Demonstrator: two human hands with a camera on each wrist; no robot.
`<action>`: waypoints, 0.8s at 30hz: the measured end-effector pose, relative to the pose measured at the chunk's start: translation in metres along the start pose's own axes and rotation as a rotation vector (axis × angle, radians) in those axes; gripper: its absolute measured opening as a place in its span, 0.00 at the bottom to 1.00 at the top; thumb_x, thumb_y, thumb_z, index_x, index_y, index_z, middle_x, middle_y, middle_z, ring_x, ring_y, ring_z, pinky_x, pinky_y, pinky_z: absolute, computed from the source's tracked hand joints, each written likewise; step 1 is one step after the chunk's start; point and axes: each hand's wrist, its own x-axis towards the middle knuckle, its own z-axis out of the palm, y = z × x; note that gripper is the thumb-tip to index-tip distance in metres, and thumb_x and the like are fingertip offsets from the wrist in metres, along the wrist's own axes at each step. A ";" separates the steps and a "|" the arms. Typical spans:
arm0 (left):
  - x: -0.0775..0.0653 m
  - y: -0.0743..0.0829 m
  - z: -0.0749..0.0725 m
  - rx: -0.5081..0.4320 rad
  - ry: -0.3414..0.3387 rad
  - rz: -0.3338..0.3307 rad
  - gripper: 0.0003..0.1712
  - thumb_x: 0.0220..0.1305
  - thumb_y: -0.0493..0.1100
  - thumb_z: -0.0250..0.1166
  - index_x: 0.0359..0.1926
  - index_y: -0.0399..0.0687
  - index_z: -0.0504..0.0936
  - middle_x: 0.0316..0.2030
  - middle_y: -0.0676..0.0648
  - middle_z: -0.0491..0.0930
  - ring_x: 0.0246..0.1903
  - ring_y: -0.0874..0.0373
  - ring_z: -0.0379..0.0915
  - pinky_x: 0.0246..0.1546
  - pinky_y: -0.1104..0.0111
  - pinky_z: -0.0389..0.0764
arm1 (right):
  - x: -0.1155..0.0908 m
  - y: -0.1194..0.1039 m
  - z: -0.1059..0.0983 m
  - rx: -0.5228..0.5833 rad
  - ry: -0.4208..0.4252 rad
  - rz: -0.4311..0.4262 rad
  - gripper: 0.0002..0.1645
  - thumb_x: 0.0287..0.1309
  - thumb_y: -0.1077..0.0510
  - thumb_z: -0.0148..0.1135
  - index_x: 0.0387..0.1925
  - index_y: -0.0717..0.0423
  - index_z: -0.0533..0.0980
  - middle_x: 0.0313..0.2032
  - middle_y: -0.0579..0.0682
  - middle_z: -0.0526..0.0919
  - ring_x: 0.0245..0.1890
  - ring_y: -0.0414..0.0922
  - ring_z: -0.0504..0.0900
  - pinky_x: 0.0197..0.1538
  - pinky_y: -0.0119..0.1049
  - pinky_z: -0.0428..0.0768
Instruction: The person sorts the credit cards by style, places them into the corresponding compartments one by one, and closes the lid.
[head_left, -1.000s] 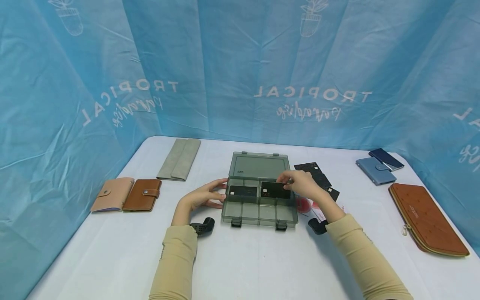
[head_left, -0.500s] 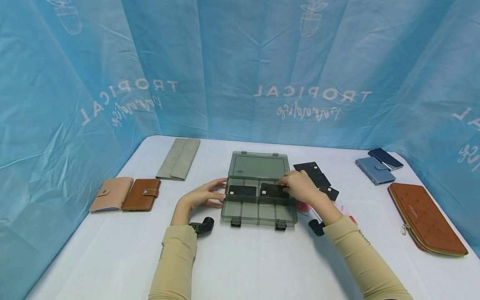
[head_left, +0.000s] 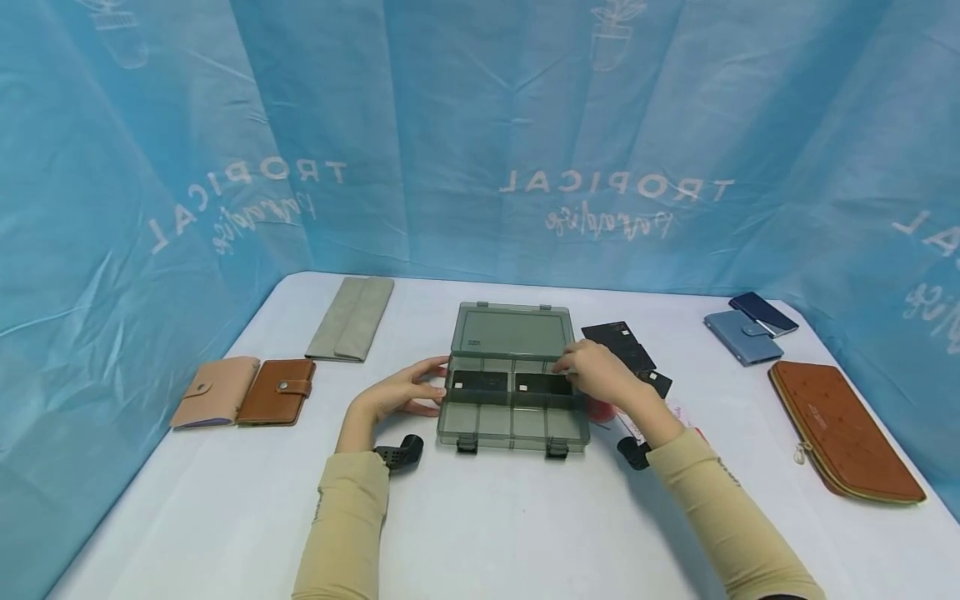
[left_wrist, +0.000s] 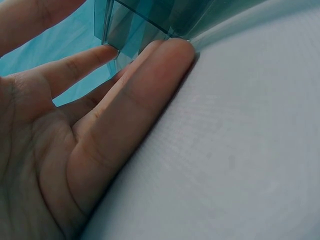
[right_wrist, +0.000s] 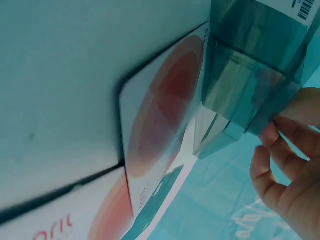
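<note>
A translucent grey-green divided box point(head_left: 551, 425) stands with its lid point(head_left: 515, 329) raised at the back. Two black cards lie in its middle row: a left card point(head_left: 480, 382) and a right card point(head_left: 542, 384). My left hand point(head_left: 397, 392) rests against the box's left side, its fingers extended in the left wrist view along the wall and table. Over the right wall reaches my right hand point(head_left: 600, 372), at the right end of the right card. Through the tinted wall point(right_wrist: 255, 75) in the right wrist view, its fingertips are only partly visible.
Several black cards point(head_left: 618, 337) and red-and-white cards point(right_wrist: 167, 100) lie right of the box. A tan wallet point(head_left: 216, 392), a brown wallet point(head_left: 273, 392) and a grey pouch point(head_left: 350, 319) lie left. A blue wallet point(head_left: 742, 336), a navy card holder point(head_left: 762, 312) and a brown zip purse point(head_left: 847, 433) lie right.
The right card, raised and tilted in my right hand a second ago, has gone down and now lies flat in its compartment. My left hand has stayed at the box's side.
</note>
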 end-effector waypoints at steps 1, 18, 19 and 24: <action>0.000 0.000 0.000 -0.001 -0.003 0.001 0.44 0.59 0.41 0.62 0.72 0.49 0.49 0.67 0.37 0.50 0.47 0.51 0.71 0.47 0.58 0.79 | -0.001 0.001 -0.002 0.045 0.003 0.006 0.13 0.48 0.71 0.65 0.37 0.57 0.83 0.35 0.51 0.81 0.38 0.49 0.78 0.40 0.42 0.80; 0.000 -0.002 -0.001 -0.014 0.004 -0.002 0.44 0.59 0.40 0.62 0.72 0.48 0.49 0.66 0.37 0.51 0.45 0.52 0.72 0.46 0.58 0.80 | -0.030 0.075 -0.021 0.043 -0.160 0.363 0.23 0.48 0.72 0.61 0.50 0.60 0.76 0.49 0.65 0.76 0.51 0.63 0.73 0.49 0.65 0.70; 0.000 -0.002 -0.001 -0.013 0.005 -0.003 0.44 0.58 0.40 0.62 0.72 0.48 0.49 0.66 0.37 0.51 0.45 0.52 0.72 0.46 0.57 0.80 | -0.031 0.078 -0.020 0.040 -0.180 0.386 0.25 0.48 0.72 0.61 0.52 0.60 0.75 0.51 0.66 0.74 0.52 0.64 0.71 0.49 0.67 0.69; 0.001 -0.002 -0.001 -0.013 0.009 -0.007 0.44 0.58 0.40 0.62 0.72 0.48 0.49 0.66 0.37 0.51 0.44 0.52 0.72 0.46 0.57 0.80 | -0.032 0.088 -0.016 0.065 -0.251 0.477 0.31 0.50 0.69 0.61 0.59 0.61 0.69 0.59 0.69 0.66 0.58 0.67 0.65 0.52 0.72 0.62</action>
